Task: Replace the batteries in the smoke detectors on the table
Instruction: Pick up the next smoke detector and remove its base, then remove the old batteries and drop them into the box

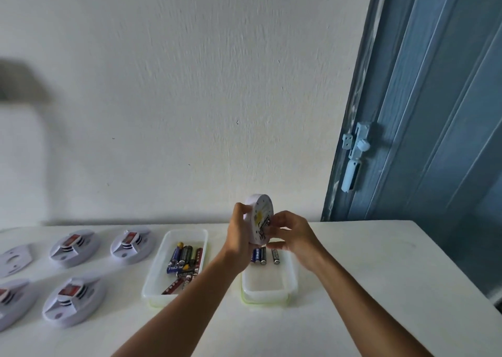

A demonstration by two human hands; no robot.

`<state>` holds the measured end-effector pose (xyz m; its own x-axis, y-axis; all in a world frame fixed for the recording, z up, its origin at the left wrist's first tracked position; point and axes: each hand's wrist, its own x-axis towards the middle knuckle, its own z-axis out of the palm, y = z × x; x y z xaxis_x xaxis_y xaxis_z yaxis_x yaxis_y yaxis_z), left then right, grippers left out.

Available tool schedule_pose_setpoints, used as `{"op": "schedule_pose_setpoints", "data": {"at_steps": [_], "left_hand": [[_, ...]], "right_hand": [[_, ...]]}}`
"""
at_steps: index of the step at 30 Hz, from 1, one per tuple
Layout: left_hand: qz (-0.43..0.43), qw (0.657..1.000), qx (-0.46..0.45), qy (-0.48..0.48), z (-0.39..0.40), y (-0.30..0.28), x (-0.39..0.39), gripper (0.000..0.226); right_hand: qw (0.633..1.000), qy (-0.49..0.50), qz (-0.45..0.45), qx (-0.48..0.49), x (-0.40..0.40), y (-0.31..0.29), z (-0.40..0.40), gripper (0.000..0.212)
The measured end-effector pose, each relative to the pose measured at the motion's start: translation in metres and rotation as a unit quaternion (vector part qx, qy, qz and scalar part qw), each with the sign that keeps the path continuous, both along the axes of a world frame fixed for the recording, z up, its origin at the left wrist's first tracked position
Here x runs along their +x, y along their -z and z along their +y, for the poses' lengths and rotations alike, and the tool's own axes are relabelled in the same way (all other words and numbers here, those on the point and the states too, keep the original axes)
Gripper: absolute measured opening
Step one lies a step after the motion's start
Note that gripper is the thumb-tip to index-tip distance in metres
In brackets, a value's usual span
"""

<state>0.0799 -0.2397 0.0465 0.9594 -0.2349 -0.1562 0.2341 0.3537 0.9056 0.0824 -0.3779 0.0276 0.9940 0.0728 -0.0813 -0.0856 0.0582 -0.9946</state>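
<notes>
My left hand (pixel 240 233) grips a round white smoke detector (pixel 258 215) on edge above the table, its open back turned to the right. My right hand (pixel 290 237) has its fingertips curled at the battery compartment on that back; what they pinch is hidden. Below the hands sits a clear tray (pixel 269 288) holding three batteries (pixel 264 256). A second clear tray (pixel 157 275) to its left holds several mixed batteries (pixel 184 261).
Several white smoke detectors (pixel 74 246) lie on the white table (pixel 366 275) at the left, plus a detached mounting plate (pixel 13 259). A white wall stands behind, and a blue door (pixel 434 112) with a latch at the right.
</notes>
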Motion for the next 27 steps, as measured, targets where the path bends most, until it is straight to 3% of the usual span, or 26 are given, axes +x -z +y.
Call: {"op": "schedule_pose_setpoints", "data": {"at_steps": [4,8,13,18,19,21,24,27], "left_hand": [[-0.006,1.0,0.003,0.013,0.003,0.003,-0.002,0.045],[-0.012,1.0,0.02,0.007,0.008,0.005,-0.004,0.049],[-0.027,0.999,0.042,-0.01,0.012,0.008,-0.006,0.045],[-0.008,0.998,0.059,-0.037,0.021,0.011,0.0,0.059],[-0.004,0.997,0.066,-0.045,0.023,0.012,0.001,0.064],[0.004,0.996,0.067,-0.062,0.028,0.013,0.003,0.069],[0.015,0.996,0.055,-0.073,0.035,0.013,0.004,0.07],[0.021,0.996,0.05,-0.078,0.037,0.015,0.003,0.073]], "right_hand": [[1.0,-0.013,0.021,0.002,0.001,-0.005,0.001,0.019],[0.999,-0.014,0.026,0.014,0.0,-0.007,0.004,0.021],[0.995,0.074,0.02,-0.058,0.002,-0.003,0.018,0.018],[0.987,0.122,0.059,0.089,0.008,-0.008,0.022,0.018],[0.988,0.134,0.052,0.049,0.012,-0.007,0.021,0.016],[0.976,0.132,0.001,-0.172,0.02,-0.006,0.02,0.012],[0.88,0.013,-0.008,-0.475,0.027,-0.005,0.035,0.008],[0.806,-0.039,-0.013,-0.591,0.031,-0.001,0.046,0.017]]}}
